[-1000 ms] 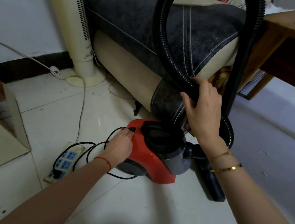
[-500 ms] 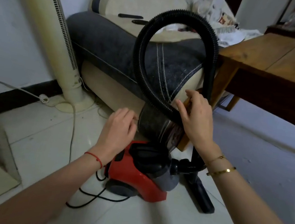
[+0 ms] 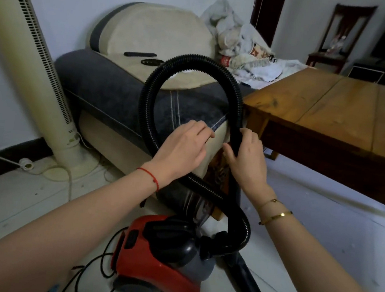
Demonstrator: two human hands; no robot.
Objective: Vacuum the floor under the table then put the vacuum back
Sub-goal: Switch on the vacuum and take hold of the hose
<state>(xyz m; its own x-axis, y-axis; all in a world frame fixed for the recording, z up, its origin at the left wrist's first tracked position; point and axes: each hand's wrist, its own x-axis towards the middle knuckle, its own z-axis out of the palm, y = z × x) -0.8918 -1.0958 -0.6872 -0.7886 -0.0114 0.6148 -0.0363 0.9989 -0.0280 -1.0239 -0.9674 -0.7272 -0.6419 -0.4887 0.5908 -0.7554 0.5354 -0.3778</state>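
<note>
Holding the hose [image 3: 194, 60] above the vacuum [image 3: 160, 260], my right grip [image 3: 248, 157] wraps its tube; my left grip [image 3: 181, 149] rests open on it.

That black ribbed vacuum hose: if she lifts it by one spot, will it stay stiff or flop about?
Probably springy rather than stiff: the vacuum hose arches in a loop on its own above the red vacuum cleaner. Its ribbing likely gives decent grip where the right hand holds it. Since it joins the canister, pulling hard might drag or tip that.
</note>
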